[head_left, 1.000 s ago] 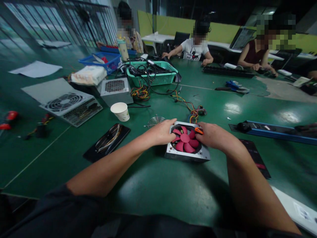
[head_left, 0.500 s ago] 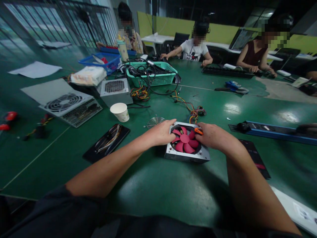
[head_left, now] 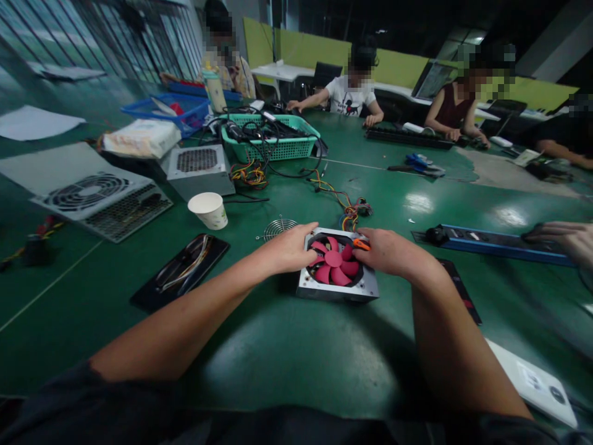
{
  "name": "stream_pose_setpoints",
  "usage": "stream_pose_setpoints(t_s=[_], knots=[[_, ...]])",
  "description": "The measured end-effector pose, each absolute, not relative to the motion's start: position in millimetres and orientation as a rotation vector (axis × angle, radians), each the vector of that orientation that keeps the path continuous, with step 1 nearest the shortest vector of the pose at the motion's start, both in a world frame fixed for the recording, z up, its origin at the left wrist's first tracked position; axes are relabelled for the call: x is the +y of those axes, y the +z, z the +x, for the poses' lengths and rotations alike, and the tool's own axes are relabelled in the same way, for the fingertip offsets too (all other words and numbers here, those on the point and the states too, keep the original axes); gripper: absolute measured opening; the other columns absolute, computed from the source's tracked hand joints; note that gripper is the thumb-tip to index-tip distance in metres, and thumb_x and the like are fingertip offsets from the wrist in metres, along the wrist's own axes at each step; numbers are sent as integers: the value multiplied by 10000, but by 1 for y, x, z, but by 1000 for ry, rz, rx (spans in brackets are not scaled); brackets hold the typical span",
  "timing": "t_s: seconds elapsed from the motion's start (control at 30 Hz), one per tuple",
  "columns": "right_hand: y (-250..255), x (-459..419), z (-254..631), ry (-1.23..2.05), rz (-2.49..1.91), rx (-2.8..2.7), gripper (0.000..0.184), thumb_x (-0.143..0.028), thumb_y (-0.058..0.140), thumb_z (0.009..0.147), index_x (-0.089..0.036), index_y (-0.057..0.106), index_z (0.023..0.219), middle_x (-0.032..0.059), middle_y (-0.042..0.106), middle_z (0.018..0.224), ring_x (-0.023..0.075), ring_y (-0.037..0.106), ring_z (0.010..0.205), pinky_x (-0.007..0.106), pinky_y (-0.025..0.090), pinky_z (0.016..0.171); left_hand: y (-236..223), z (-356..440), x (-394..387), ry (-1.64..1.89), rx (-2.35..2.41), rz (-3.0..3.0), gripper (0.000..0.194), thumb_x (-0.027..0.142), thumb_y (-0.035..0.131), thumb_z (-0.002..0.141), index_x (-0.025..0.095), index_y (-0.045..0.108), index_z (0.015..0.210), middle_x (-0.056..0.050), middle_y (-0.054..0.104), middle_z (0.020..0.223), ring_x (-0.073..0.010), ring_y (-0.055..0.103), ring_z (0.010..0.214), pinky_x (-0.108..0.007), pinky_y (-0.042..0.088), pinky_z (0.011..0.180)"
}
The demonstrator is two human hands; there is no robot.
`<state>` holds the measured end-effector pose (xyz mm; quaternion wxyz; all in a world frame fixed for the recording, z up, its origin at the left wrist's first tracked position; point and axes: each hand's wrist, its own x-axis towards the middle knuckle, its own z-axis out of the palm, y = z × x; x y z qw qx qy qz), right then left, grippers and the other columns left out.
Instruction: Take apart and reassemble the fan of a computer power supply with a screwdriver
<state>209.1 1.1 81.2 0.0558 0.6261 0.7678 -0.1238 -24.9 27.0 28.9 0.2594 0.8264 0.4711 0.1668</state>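
A silver power supply box (head_left: 337, 289) with a pink fan (head_left: 334, 266) lies on the green table (head_left: 296, 346) in front of me. My left hand (head_left: 291, 247) rests on the box's left top edge, fingers curled over it. My right hand (head_left: 388, 252) is closed on an orange-handled tool (head_left: 361, 244) at the box's right top corner. Coloured wires (head_left: 347, 213) run out behind the box. A round wire fan grille (head_left: 277, 228) lies just left of my left hand.
A paper cup (head_left: 209, 210), a black tray (head_left: 180, 271), two grey power supplies (head_left: 200, 168) (head_left: 99, 196), a green basket of cables (head_left: 269, 137) and a blue basket (head_left: 162, 111) stand left and behind. A blue strip (head_left: 491, 241) with another person's hand (head_left: 563, 238) lies right. Several people sit at the far side.
The view has shifted so everything sits a little further left. Another person's hand has come into view at the right edge. My hands stay on the box.
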Motion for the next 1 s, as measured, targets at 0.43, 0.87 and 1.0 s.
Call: stream_pose_setpoints(t_s=[0.43, 0.87, 1.0], knots=[[86, 6, 223, -303, 2027, 2276, 560, -493, 488, 920, -115, 610, 1315, 190, 687, 1266, 336, 673, 1110, 401, 500, 938, 26, -26, 29, 464, 1248, 2257, 793, 328, 611, 784, 90, 422, 1515, -138, 647, 1335, -308, 575, 1281, -362, 492, 1041], [77, 2, 209, -357, 1927, 2312, 519, -396, 550, 876, -121, 576, 1316, 184, 692, 1245, 306, 680, 1056, 370, 497, 881, 28, -25, 29, 457, 1254, 2249, 782, 302, 601, 782, 103, 420, 1516, -132, 644, 1348, -293, 600, 1245, -340, 505, 1010], [76, 2, 207, -329, 1926, 2301, 481, -353, 554, 863, -103, 596, 1272, 201, 708, 1188, 305, 689, 1001, 369, 498, 840, 28, -25, 29, 438, 1240, 2265, 784, 287, 575, 789, 71, 401, 1523, -151, 587, 1423, -282, 595, 1256, -318, 504, 1008]])
